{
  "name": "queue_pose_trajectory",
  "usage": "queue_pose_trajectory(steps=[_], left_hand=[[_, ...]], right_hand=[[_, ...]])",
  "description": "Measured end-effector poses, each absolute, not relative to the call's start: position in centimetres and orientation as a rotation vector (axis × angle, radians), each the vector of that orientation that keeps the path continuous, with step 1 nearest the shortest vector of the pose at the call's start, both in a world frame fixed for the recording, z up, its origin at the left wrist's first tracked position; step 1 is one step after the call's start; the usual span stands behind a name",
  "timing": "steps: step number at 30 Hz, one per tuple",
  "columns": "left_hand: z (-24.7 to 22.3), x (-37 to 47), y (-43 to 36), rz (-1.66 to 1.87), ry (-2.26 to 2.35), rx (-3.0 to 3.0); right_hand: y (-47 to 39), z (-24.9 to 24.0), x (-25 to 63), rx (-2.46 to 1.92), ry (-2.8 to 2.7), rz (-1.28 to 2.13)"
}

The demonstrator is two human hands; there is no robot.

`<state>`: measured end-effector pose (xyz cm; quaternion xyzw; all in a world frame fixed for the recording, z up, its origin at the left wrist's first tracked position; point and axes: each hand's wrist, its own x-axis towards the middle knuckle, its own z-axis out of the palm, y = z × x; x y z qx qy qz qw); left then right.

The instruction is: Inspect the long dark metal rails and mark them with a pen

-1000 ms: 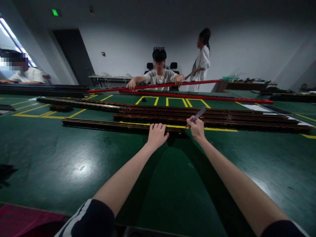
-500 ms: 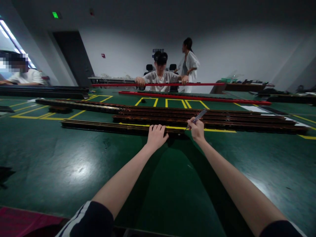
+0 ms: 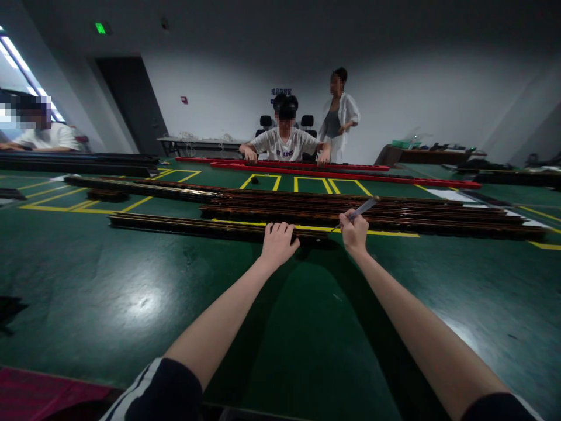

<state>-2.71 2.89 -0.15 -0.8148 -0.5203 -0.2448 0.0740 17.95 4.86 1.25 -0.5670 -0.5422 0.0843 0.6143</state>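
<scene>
Right hand (image 3: 355, 232)'s clamped on a pen-like tool (image 3: 363, 207) by the dark strips (image 3: 184, 225)' right end, left hand (image 3: 277, 241) draped over them (can't tell if gripping), green tabletop (image 3: 307, 333) running to the near edge, teal bin (image 3: 400, 144) far back, contents unclear.

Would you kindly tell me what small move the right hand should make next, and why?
I'd probably ease the tool toward the near bar at its right end: the right hand holds the tool pointing there, and the left hand rests on the bar.
</scene>
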Motion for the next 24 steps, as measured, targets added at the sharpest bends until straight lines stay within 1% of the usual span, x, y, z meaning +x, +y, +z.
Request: queue_pose_trajectory(steps=[8,15,24], left_hand=[[-0.1,-2.7,2.8,-0.729,-1.542,-2.416],[-0.1,-2.7,2.8,-0.740,-1.555,-2.416],[-0.1,-2.7,2.8,-0.695,-1.583,-2.388]], right_hand=[[4.5,0.5,17.2,-1.313,-1.423,0.068],[4.1,-0.2,15.7,-1.251,-1.605,0.043],[3.2,-0.5,13.9,-1.262,-1.988,-0.267]])
